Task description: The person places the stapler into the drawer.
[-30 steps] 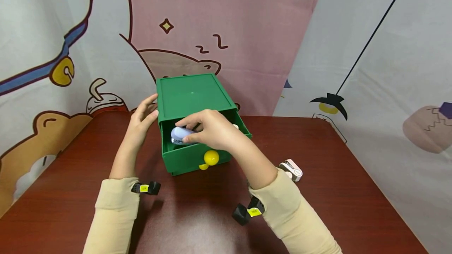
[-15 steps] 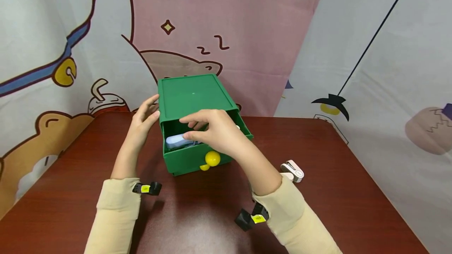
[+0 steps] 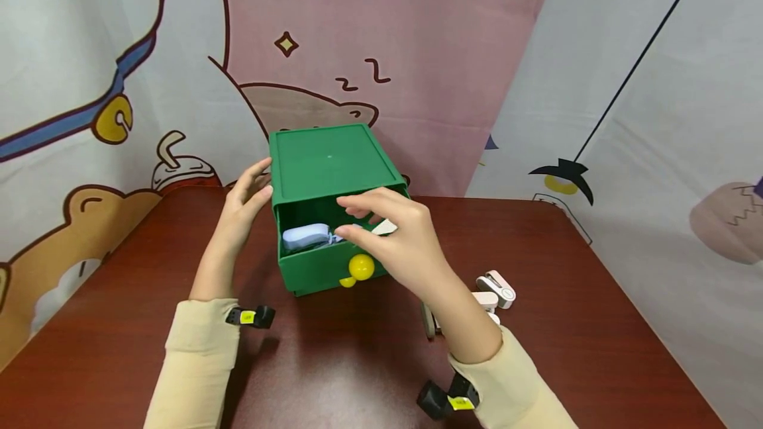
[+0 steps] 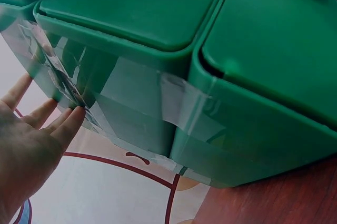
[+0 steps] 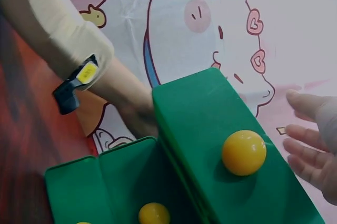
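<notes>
A green drawer box (image 3: pixel 334 161) stands on the table with its top drawer (image 3: pixel 316 275) pulled out. Inside lies a rounded light blue object (image 3: pixel 306 237), kind unclear, and right of it a white piece (image 3: pixel 384 228) shows. My right hand (image 3: pixel 405 237) hovers over the drawer's right side, thumb and fingers apart, holding nothing; the right wrist view has this hand (image 5: pixel 318 140) beside the green drawer front with its yellow knob (image 5: pixel 244 153). The fingertips of my left hand (image 3: pixel 241 210) touch the box's left side, where clear tape (image 4: pixel 179 98) shows in the left wrist view.
Small white objects (image 3: pixel 497 288) lie on the brown table (image 3: pixel 346 363) to the right, partly behind my right forearm. A printed cartoon curtain (image 3: pixel 441 71) hangs behind the box. More drawers with yellow knobs show low in the right wrist view.
My right hand has let go of the light blue object, which now lies in the drawer. It has moved right and nearer to me with fingers spread. My left hand stays against the box.
</notes>
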